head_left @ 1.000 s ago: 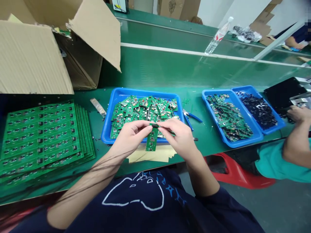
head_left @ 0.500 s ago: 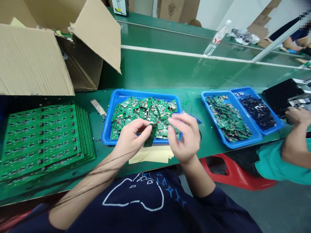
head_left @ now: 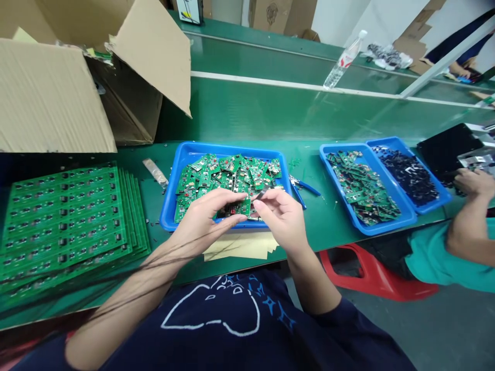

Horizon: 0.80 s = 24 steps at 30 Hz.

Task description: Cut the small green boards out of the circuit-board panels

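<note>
Over the front of a blue tray (head_left: 167, 211) full of small circuit boards, my left hand (head_left: 209, 219) pinches a small green circuit board (head_left: 243, 207) between thumb and fingers. The board carries small components. Close by on its right, the fingers of my right hand (head_left: 284, 219) are closed on a thin dark piece (head_left: 263, 194), whose kind I cannot make out. Its tip is near the board; whether they touch I cannot tell. Loose circuit boards (head_left: 207, 172) lie heaped in the tray beneath both hands.
Blue-handled pliers (head_left: 305, 188) lie right of the tray. Stacked board panels (head_left: 65, 221) and a cardboard box (head_left: 50, 98) stand left. Yellowish paper (head_left: 235, 246) lies in front. Rightward are another board tray (head_left: 365, 232), a tray of black parts (head_left: 425, 208) and a co-worker's hand (head_left: 475, 183).
My right hand has moved left and down towards the left hand, its fingers closing on a thin dark piece. The board in my left hand has turned, and the pliers are now uncovered.
</note>
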Each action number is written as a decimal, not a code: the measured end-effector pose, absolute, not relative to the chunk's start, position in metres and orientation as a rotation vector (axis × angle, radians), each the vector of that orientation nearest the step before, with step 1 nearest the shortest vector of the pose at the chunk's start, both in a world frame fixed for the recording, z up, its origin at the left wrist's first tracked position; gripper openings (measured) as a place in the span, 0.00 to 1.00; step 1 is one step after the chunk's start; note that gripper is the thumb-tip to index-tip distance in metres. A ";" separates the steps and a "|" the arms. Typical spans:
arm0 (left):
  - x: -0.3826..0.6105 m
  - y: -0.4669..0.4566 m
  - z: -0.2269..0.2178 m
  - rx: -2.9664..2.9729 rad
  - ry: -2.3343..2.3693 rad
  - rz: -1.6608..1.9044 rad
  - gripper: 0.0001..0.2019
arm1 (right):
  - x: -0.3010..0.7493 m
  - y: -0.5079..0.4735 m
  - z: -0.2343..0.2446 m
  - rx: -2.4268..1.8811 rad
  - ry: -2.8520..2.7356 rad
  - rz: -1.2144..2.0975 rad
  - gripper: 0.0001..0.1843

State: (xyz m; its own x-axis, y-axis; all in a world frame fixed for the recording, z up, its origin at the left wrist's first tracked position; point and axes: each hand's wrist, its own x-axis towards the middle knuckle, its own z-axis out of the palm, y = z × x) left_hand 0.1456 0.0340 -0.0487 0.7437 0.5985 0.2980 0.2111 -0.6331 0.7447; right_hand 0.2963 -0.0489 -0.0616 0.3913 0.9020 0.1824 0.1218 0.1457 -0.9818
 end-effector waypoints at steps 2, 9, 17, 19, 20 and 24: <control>0.146 0.036 -0.047 2.236 0.661 0.672 0.15 | 0.298 -0.050 -0.062 -1.317 -1.074 0.705 0.04; 0.150 0.035 -0.046 2.247 0.709 0.732 0.12 | 0.295 -0.049 -0.070 -1.250 -1.195 0.619 0.02; 0.142 0.039 -0.053 2.187 0.681 0.878 0.11 | 0.305 -0.054 -0.081 -1.191 -1.632 0.333 0.15; 0.138 0.041 -0.051 2.130 0.642 0.988 0.12 | 0.313 -0.050 -0.094 -1.263 -1.509 0.228 0.20; 0.136 0.041 -0.050 2.106 0.611 1.037 0.12 | 0.318 -0.046 -0.102 -1.298 -1.368 0.178 0.22; 0.133 0.038 -0.042 2.135 0.515 1.143 0.11 | 0.340 -0.033 -0.113 -1.228 -0.873 0.180 0.21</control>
State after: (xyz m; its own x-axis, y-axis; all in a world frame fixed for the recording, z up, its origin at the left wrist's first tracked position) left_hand 0.1327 0.0383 -0.0416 0.5423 0.6052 0.5827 0.0353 -0.7094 0.7039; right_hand 0.3397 -0.0326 -0.1134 0.6735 0.5591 0.4835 0.3221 0.3668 -0.8728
